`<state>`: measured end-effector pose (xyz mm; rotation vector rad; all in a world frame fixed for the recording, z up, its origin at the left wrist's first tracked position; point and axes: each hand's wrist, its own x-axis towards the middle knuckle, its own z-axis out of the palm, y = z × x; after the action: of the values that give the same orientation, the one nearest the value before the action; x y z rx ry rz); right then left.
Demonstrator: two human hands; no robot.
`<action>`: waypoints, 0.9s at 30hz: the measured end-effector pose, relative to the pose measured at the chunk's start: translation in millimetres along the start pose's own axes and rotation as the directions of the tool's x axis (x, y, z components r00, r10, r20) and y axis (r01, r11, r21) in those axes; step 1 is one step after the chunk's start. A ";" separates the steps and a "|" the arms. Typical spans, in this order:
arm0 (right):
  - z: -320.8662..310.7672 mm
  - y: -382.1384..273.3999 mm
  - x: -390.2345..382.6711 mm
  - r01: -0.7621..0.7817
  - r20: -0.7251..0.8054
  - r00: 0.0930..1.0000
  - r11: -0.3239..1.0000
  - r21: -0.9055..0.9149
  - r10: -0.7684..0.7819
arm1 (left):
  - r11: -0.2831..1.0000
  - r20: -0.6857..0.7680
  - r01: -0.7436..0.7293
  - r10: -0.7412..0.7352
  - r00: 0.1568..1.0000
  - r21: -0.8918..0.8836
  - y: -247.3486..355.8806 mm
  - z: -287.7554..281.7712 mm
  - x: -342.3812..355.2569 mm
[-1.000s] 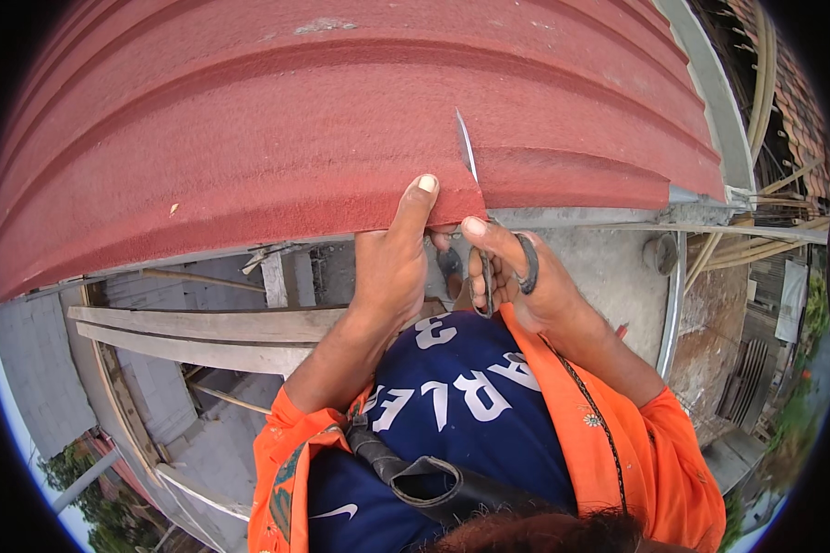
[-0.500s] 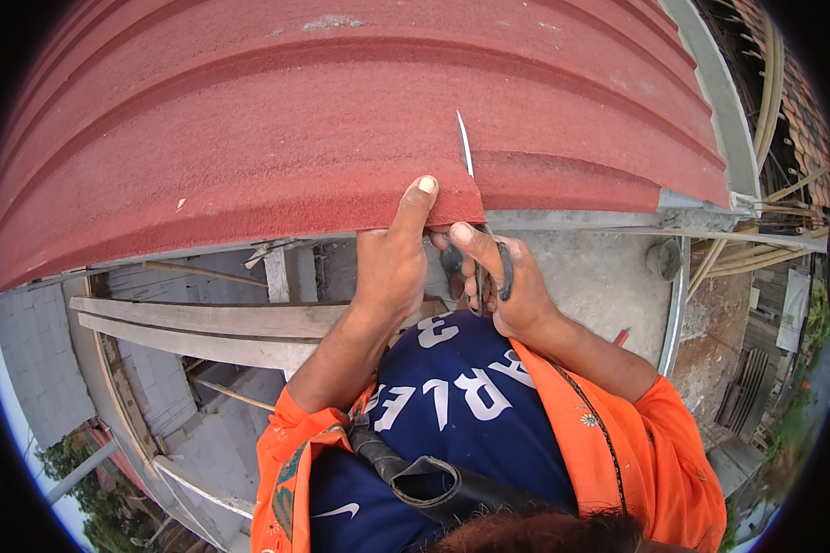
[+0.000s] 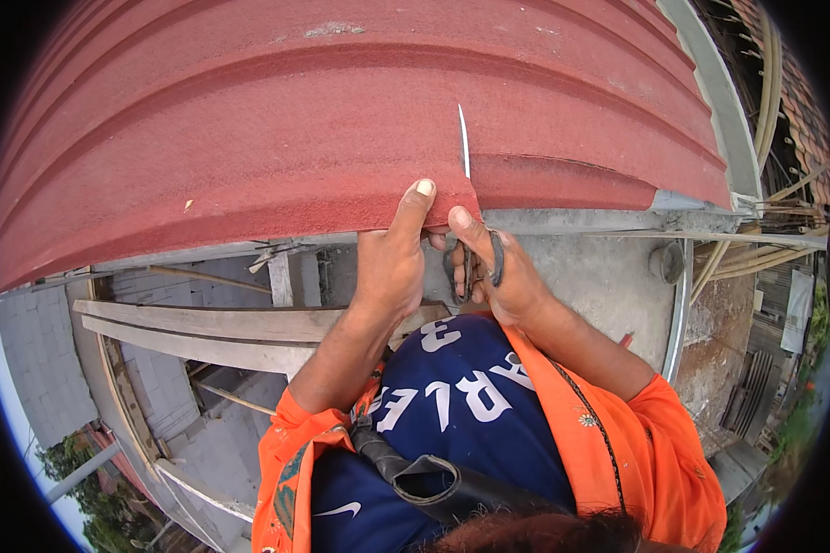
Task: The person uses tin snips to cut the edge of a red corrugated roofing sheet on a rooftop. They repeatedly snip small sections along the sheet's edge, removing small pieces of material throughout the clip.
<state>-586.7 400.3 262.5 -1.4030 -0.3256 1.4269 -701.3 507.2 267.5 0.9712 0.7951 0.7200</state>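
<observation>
A ridged red roofing sheet (image 3: 277, 101) fills the far half of the view. My left hand (image 3: 392, 263) grips its near edge, thumb on top and fingers curled beneath. Just to the right, my right hand (image 3: 516, 276) is closed round the black handles of a pair of scissors (image 3: 464, 147). One long bright blade lies above the red surface, pointing away from me; the other blade is hidden under the sheet. A cut runs in from the near edge beside the blade, and the strip left of it sits raised over the right part.
Below the sheet's edge are wooden beams (image 3: 203, 346), grey block walls (image 3: 46, 350) and a concrete floor (image 3: 609, 286) with a bucket (image 3: 666, 263). A metal post (image 3: 680, 313) stands at right, near bamboo poles (image 3: 747, 263). A concrete edge (image 3: 724, 111) borders the sheet's right side.
My right hand has shifted slightly left, and the scissor handles are spread farther apart. The visible blade reaches a little farther inward. My left hand keeps its grip on the sheet.
</observation>
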 end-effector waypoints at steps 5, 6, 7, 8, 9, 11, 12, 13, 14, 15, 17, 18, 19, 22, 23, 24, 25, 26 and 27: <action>1.0 9.0 2.9 0.057 -0.011 0.998 0.998 -0.008 -0.057 | 0.999 0.016 -0.013 0.014 1.000 -0.038 -3.5 -2.8 0.7; 2.6 8.1 2.1 0.057 -0.018 0.998 0.998 0.006 -0.057 | 0.999 0.016 -0.014 0.014 1.000 -0.044 -3.5 -2.5 0.9; 4.7 6.9 1.1 0.057 -0.024 0.998 0.998 0.021 -0.056 | 0.999 0.010 -0.013 0.013 1.000 -0.034 -3.5 -2.1 0.9; 6.1 6.6 0.6 0.057 -0.031 0.998 0.998 0.036 -0.056 | 1.000 0.005 -0.012 0.013 1.000 -0.025 -3.3 -1.6 0.8; 6.2 8.5 1.1 0.072 -0.033 0.997 0.997 0.024 -0.072 | 1.000 0.000 -0.011 0.011 1.000 -0.015 -3.0 -1.1 0.5; 6.0 13.5 2.7 0.103 -0.039 0.994 0.995 -0.001 -0.103 | 1.000 0.001 -0.007 0.007 1.000 0.004 -0.9 -0.4 0.9; 7.5 13.1 2.7 0.085 -0.046 0.995 0.996 0.006 -0.085 | 1.000 0.002 -0.006 0.006 1.000 0.013 -0.2 -0.5 1.6; 9.7 11.8 2.1 0.068 -0.054 0.996 0.998 0.012 -0.067 | 1.000 0.001 -0.006 0.006 1.000 0.013 -0.6 -0.9 2.2; 11.0 10.6 1.3 0.050 -0.061 0.997 0.999 0.019 -0.049 | 1.000 0.000 -0.005 0.005 1.000 0.014 -1.5 -1.5 2.7; 10.4 8.7 0.3 0.062 -0.051 0.997 0.998 0.018 -0.061 | 1.000 -0.002 -0.005 0.005 1.000 0.015 -2.0 -1.9 2.7; 7.8 5.1 -0.4 0.086 -0.031 0.996 0.996 0.018 -0.085 | 1.000 0.003 0.005 -0.005 1.000 0.019 -2.1 -3.4 3.0; 7.8 6.8 -0.2 0.099 -0.038 0.994 0.995 0.022 -0.099 | 1.000 0.007 0.011 -0.011 1.000 0.022 -2.8 -4.1 2.9; 8.1 9.8 0.7 0.113 -0.045 0.993 0.993 0.026 -0.111 | 1.000 0.015 0.012 -0.012 1.000 0.020 -4.0 -5.0 3.0; 9.3 14.1 2.0 0.123 -0.065 0.990 0.992 0.023 -0.122 | 1.000 0.010 0.014 -0.015 1.000 0.024 -5.0 -5.2 3.2; 9.7 15.0 2.3 0.122 -0.071 0.990 0.992 0.020 -0.120 | 0.999 -0.009 0.018 -0.018 1.000 0.032 -4.4 -3.5 2.8; 10.8 15.9 2.8 0.121 -0.079 0.990 0.992 0.025 -0.119 | 0.999 -0.028 0.021 -0.020 0.999 0.040 -3.5 -2.6 2.7; 11.8 17.1 3.4 0.120 -0.087 0.989 0.992 0.030 -0.117 | 0.999 -0.024 0.017 -0.015 1.000 0.046 -3.7 -3.5 2.9; 12.2 18.6 4.1 0.119 -0.095 0.989 0.992 0.035 -0.115 | 0.999 -0.021 0.012 -0.011 1.000 0.052 -5.0 -5.3 3.4; 11.0 20.3 5.1 0.129 -0.074 0.989 0.991 0.022 -0.127 | 0.998 -0.016 0.008 -0.007 1.000 0.057 -5.9 -6.6 3.6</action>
<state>-604.3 401.1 246.7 -1.3835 -0.3423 1.2687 -703.9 510.7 259.0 1.0147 0.8360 0.7025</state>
